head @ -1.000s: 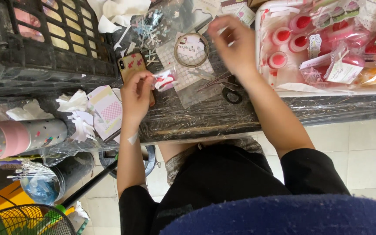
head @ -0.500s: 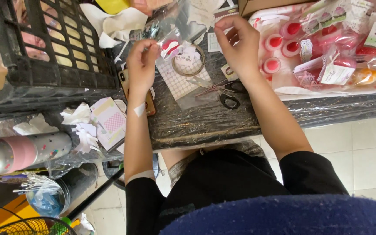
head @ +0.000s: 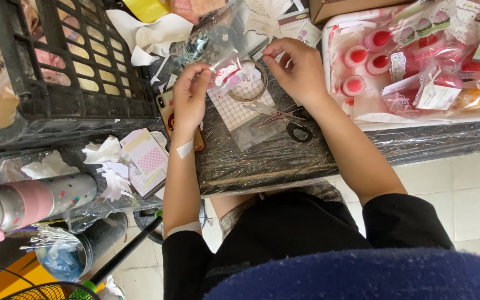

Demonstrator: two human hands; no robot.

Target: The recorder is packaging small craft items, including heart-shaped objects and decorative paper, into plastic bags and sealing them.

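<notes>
My left hand (head: 190,95) pinches one end of a small clear packet (head: 230,74) with pink and white contents. At the packet's other side my right hand (head: 295,68) has its fingertips closed on the clear wrapping. Both hands hover over a dark table wrapped in plastic film (head: 262,161). Under the packet lie a roll of clear tape (head: 249,83) and a sheet of round white stickers (head: 235,108). Black-handled scissors (head: 290,123) lie just below my right hand. A phone in a patterned case (head: 166,106) is partly hidden under my left wrist.
A black plastic crate (head: 62,66) stands at the left. A white tray (head: 340,33) at the right holds several wrapped pink and red items. Paper scraps and small cards (head: 140,161) lie below the crate. A pink and grey bottle (head: 29,200) lies at the lower left.
Both hands have come together over the tape roll. My left hand lifted off the phone and took the small packet; my right hand moved left onto the packet's other end.
</notes>
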